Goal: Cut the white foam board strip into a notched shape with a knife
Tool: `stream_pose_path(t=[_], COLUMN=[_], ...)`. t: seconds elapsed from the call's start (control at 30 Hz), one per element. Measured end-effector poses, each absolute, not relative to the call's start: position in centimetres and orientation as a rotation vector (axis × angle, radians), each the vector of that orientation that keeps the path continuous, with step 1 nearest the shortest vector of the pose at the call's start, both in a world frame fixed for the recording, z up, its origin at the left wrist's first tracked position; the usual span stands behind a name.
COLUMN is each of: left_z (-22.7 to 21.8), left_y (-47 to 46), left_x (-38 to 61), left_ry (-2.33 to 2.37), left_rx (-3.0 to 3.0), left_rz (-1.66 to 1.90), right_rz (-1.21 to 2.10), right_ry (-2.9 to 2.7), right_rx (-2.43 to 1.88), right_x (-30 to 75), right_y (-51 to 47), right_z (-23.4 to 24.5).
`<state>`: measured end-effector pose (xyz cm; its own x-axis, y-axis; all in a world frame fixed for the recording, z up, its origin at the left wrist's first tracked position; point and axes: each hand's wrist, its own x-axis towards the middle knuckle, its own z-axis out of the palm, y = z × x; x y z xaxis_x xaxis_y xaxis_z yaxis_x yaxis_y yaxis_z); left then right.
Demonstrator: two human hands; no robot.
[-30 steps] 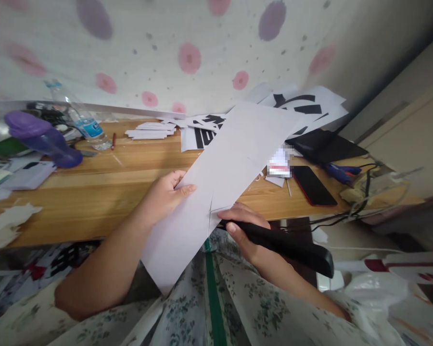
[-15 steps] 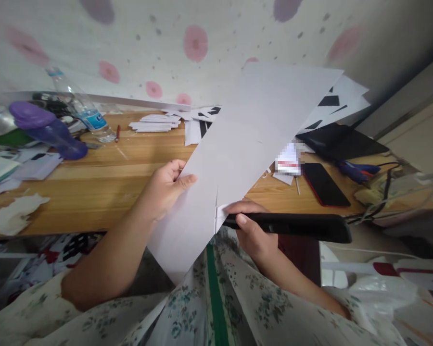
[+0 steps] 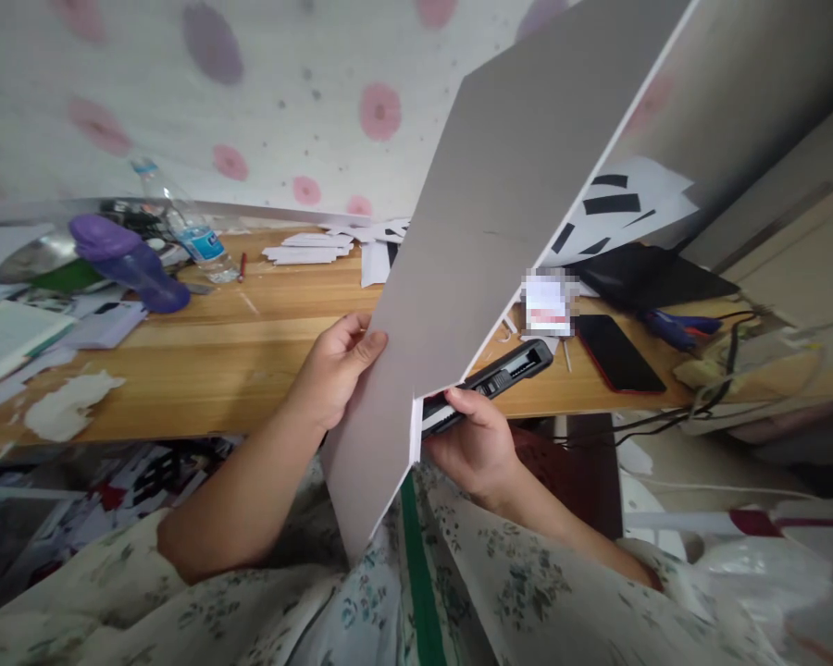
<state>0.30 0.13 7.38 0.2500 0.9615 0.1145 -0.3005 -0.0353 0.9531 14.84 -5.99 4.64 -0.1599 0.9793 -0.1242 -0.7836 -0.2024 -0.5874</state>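
The desk (image 3: 201,361) is crowded at both sides: cup (image 3: 135,264), bottle (image 3: 205,245), pen (image 3: 242,267), strips (image 3: 309,246) and tissue (image 3: 69,405) on the left; phone (image 3: 621,353), black case (image 3: 659,276), blue tool (image 3: 680,330) and cables (image 3: 732,356) on the right. The board (image 3: 486,231) slants up between the hands, near the desk's front edge, and hides part of the desk and of the printed sheets (image 3: 615,203) behind it. The left hand (image 3: 343,370) pinches its left edge, thumb in front; the right hand (image 3: 476,439) is closed round the knife (image 3: 506,375) beside the notch. Against half a second ago, the board is tipped so its edge shows, the flap at the slit has given way to an open notch, and the knife's handle points up and away. The knife's front end is half hidden, so I cannot tell whether it touches the board. I count one board, one knife, one phone, one pen and one bottle.
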Motion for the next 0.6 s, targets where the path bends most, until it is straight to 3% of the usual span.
stream_pose_path(t=[0.6], left_z=[7.2], left_y=[1.4], left_x=[-0.1], left_ry=[0.910], left_rx=[1.087], left_rz=[1.332], right_rz=[1.093], right_ry=[-0.985], right_rx=[-0.646], right_x=[17.2], right_y=[-7.0], right_z=[5.1])
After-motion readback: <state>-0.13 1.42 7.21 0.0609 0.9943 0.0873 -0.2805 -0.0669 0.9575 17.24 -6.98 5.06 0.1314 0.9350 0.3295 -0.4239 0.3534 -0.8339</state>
